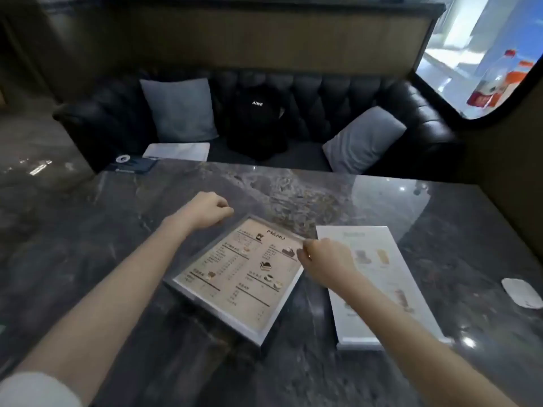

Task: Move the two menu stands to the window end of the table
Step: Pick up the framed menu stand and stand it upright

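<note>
A beige menu stand (235,277) in a clear frame, headed "MENU", lies tilted on the dark marble table (411,207) in front of me. To its right rests a white menu stand (379,268), partly covered by my right forearm. My right hand (326,259) is curled on the beige stand's far right corner, fingers pinching its edge. My left hand (207,211) is a closed fist just left of the stand's far corner, with a small gap between them and nothing visible in it.
The window (482,54) is at the upper right, past the table's right end. A black sofa (323,107) with two grey cushions and a black bag runs along the far side. A small white object (521,293) lies near the right edge. A dark card (132,164) sits at the far left corner.
</note>
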